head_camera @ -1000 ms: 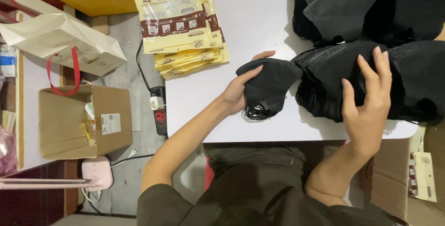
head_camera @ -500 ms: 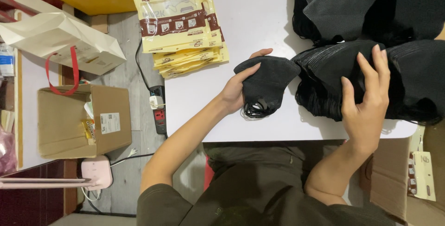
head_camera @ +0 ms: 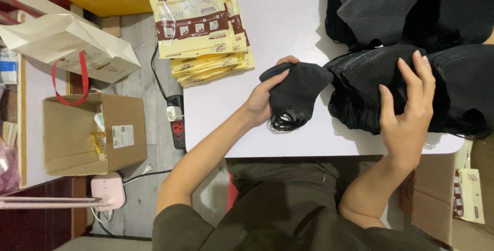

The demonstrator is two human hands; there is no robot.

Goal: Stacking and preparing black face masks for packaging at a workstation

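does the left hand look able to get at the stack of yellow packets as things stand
Probably yes, but not freely: the left hand already grips a black mask, so its fingers are occupied. The stack of yellow packets lies just beyond on the white table, with nothing between.

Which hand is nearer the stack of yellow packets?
Left. The left hand holds a black mask just right of the yellow packets; the right hand rests farther right on the black mask pile.

Packing workroom: stacked pouches (head_camera: 198,27), heaped masks (head_camera: 411,29), cartons (head_camera: 92,132).

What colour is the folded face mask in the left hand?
Black, seen in the head view: the folded fabric face mask in the left hand.
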